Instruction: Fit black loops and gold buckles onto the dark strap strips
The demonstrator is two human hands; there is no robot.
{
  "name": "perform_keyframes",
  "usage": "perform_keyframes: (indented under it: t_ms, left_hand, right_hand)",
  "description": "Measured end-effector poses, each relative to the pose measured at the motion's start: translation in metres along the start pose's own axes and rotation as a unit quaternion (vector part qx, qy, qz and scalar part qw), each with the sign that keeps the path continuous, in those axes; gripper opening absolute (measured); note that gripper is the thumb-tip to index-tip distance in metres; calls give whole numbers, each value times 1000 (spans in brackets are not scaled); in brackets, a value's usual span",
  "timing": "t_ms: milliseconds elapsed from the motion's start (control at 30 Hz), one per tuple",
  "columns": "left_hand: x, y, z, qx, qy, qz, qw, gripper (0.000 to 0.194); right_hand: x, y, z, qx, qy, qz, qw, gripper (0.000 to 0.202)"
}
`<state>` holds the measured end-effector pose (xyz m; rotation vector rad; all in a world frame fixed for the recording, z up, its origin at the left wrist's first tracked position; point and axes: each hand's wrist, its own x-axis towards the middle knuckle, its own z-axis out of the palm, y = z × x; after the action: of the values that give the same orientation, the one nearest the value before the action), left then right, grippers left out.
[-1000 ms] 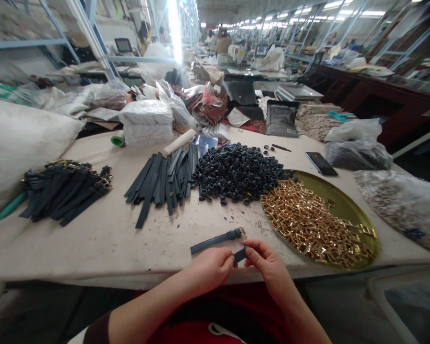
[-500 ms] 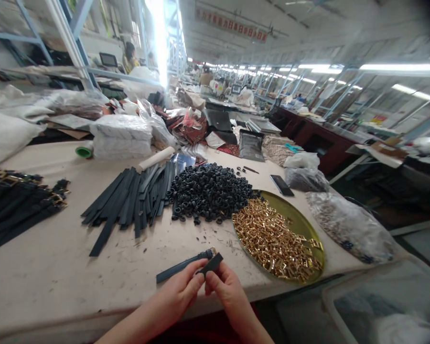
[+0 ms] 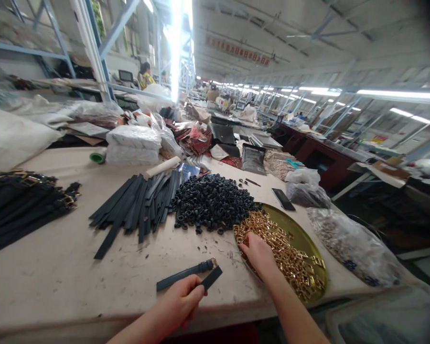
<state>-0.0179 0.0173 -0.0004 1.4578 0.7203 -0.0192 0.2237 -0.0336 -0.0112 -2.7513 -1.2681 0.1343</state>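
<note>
right hand moved onto gold buckles, grip unclear | left hand pinches strap

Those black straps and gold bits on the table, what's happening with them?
A person sits at a worktable. The left hand pinches a short black strap, beside a finished strap with a buckle. The right hand reaches into a round tray of gold buckles. Piles of black loops and loose straps lie beyond.
</note>
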Motion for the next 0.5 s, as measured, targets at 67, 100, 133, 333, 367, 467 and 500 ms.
perform_keyframes:
  t_ms: [67,100,133,333,367,467,500]
  left_hand:
    - [-2,1,0,3,-1,6,1000,23]
    - [-2,2,0,-1,-2,11,1000,22]
    - [-3,3,0,-5,-3,16,1000,22]
    - [-2,11,-4,-26,24,25,999,23]
    - [-2,13,-4,-36,30,22,999,23]
    - [-1,20,-4,-70,33,12,997,25]
    - [-1,22,-3,-82,25,6,996,26]
  right_hand:
    - [3,2,-1,4,-12,-3,1000,10]
    - [4,3,-2,9,-16,-5,1000,9]
    - [5,4,-4,16,-17,-6,1000,8]
    - [-7,10,-18,102,5,-19,995,24]
    - [-13,7,-19,135,-2,-29,990,25]
    - [-35,-11,-13,408,-90,-18,909,27]
    - [-44,-20,-8,530,-131,7,838,27]
